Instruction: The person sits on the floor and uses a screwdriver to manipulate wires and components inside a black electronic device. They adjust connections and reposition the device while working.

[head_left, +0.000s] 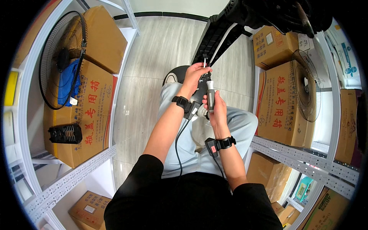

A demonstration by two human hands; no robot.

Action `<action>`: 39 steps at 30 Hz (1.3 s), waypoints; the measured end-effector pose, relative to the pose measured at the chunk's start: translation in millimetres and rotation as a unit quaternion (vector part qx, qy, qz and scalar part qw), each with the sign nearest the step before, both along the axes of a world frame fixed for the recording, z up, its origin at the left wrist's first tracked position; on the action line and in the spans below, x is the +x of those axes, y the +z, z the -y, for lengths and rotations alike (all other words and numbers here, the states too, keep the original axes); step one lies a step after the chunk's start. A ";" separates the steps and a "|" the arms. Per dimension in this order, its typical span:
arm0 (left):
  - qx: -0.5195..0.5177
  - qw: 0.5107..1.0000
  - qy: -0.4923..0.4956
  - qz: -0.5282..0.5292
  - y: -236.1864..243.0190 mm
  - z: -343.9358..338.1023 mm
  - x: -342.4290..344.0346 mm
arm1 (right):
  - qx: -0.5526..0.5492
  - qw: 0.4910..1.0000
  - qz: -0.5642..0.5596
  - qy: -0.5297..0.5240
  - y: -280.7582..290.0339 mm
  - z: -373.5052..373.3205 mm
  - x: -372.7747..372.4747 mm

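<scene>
A screwdriver with a grey and white handle stands almost upright in my right hand, its tip toward the black stand. My left hand is closed in a pinch beside the screwdriver's shaft, at the lower end of the stand. What lies between those fingertips is too small to make out. The stand's long black column rises away from me, with a white cable running along it. Below my hands, its round dark base is partly hidden by my left hand and leg.
Metal shelves flank me on both sides. On the left one, a carton carries a black fan grille, blue cloth and a black plastic housing. A clear fan blade leans against a carton at right.
</scene>
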State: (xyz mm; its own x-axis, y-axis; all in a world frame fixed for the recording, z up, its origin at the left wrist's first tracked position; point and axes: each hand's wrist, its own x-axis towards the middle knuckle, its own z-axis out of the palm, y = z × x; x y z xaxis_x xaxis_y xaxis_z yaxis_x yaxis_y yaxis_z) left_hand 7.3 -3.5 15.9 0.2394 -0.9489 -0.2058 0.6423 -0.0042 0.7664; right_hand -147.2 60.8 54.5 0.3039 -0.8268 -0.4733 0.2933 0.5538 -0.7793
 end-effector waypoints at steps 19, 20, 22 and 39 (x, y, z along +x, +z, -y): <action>-0.011 0.999 -0.038 0.010 3.5 -1.8 0.3 | 0.005 1.000 0.018 -0.008 3.1 -4.6 7.4; -0.011 0.999 -0.039 0.012 3.7 -0.8 -0.4 | -0.018 1.000 -0.015 -0.015 2.0 -5.3 8.7; -0.012 0.999 -0.037 0.017 1.3 -0.5 0.7 | -0.035 0.997 -0.059 -0.027 -0.5 -5.6 6.9; -0.005 1.000 -0.026 0.010 4.2 -1.9 2.4 | -0.103 0.991 -0.084 0.002 -7.1 -2.7 -2.0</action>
